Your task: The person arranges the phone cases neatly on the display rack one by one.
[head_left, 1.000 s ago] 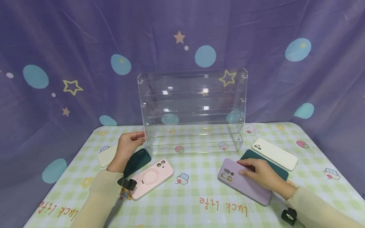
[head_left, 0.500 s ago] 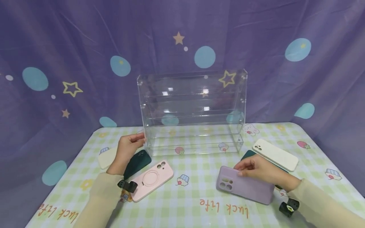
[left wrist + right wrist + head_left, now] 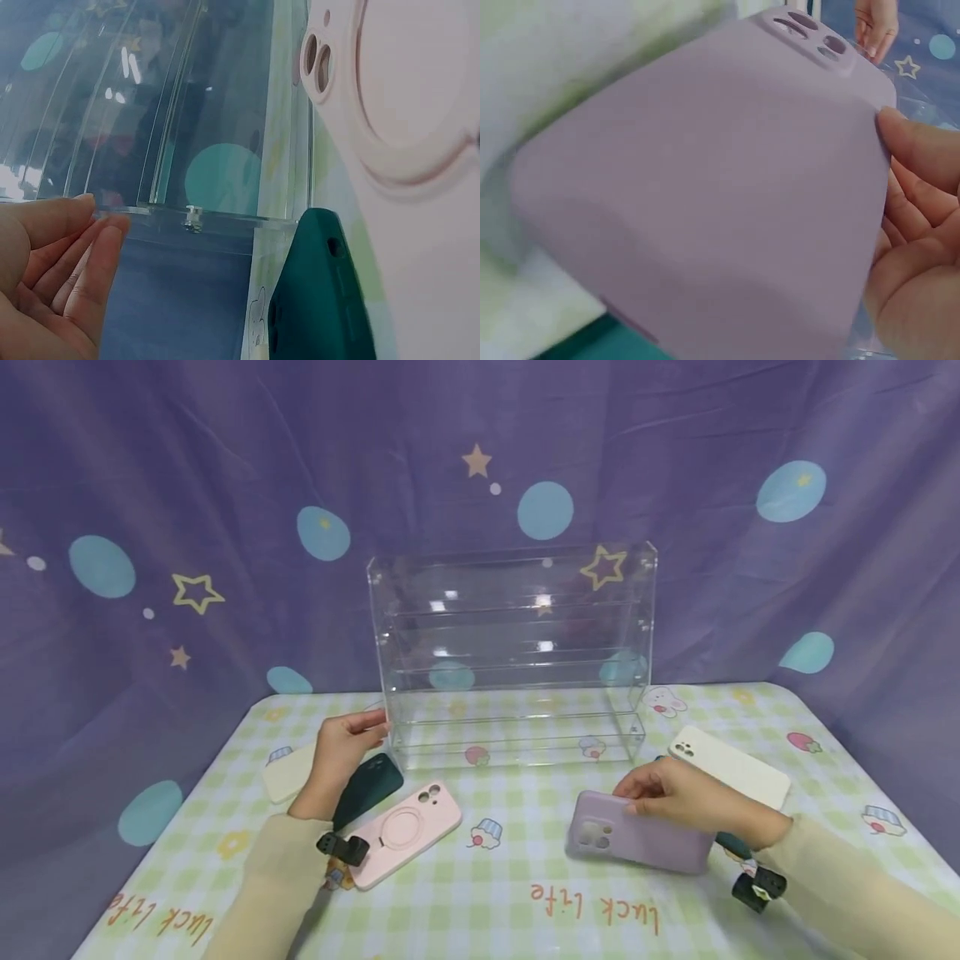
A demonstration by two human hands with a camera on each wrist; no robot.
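Note:
On the right, my right hand (image 3: 678,797) pinches a light purple phone case (image 3: 645,843) by its far long edge, thumb on the camera-cutout side. The case is tilted, its back facing me. My left hand (image 3: 345,752) pinches the left side edge of a clear acrylic display rack (image 3: 517,718) with several tiers; in the left wrist view, the fingertips (image 3: 112,225) meet the panel's edge. Near that hand lie a pink phone case (image 3: 412,835) with a ring, a dark green phone case (image 3: 371,785) and a cream phone case (image 3: 287,774), partly behind the wrist.
A white phone case (image 3: 738,768) lies at the right, and another green phone case (image 3: 733,843) is mostly hidden under my right hand and the purple case. A checked tablecloth (image 3: 495,893) covers the table. Behind the rack hangs a purple curtain (image 3: 225,485).
My right hand has lifted the near side of the purple case from the table and tilted it up toward me. The left hand stays at the rack's edge.

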